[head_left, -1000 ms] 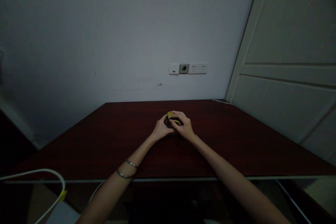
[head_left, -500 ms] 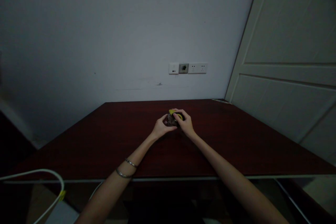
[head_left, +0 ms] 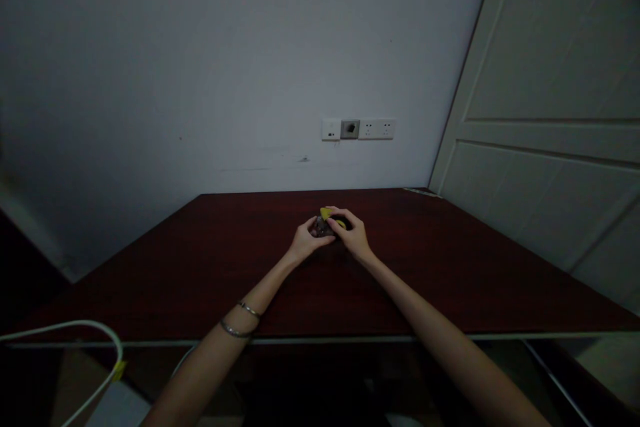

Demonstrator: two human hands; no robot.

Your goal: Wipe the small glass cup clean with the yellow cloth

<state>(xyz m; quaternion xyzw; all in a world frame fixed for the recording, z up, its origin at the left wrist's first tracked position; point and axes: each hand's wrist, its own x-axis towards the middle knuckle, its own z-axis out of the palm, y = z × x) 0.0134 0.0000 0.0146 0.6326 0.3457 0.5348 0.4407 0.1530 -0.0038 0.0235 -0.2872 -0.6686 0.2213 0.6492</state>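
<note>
Holding a small glossy thing (head_left: 324, 229) between thumb and fingers, the left hand (head_left: 302, 241) curves around its left and near sides. Right hand (head_left: 355, 237) faces it, thumb and fingertips pinching a yellow-and-dark piece (head_left: 326, 213) against or just over the glossy thing's right side. Both grips bent round their loads, neither spread. Whether the two parts are joined or merely touching: cannot tell, fingers cover the meeting place. Progress, by my reading: work under way, both parts brought together in hand; neither grip has let go yet, nothing set down. Position: middle of the surface (head_left: 165, 273), toward its far half; contact with the wood unclear. Surface dark red, with a pale near edge and a light strip (head_left: 423, 193) at the far right corner. Two bangles (head_left: 237, 330) on the left forearm. Beyond, a pale, scuffed wall (head_left: 200, 67) with sockets (head_left: 377, 129); panelled door (head_left: 545, 93) on the right. Lower left, white cable (head_left: 93, 325) looping down beside a pale box (head_left: 118, 407). Light dim throughout.
</note>
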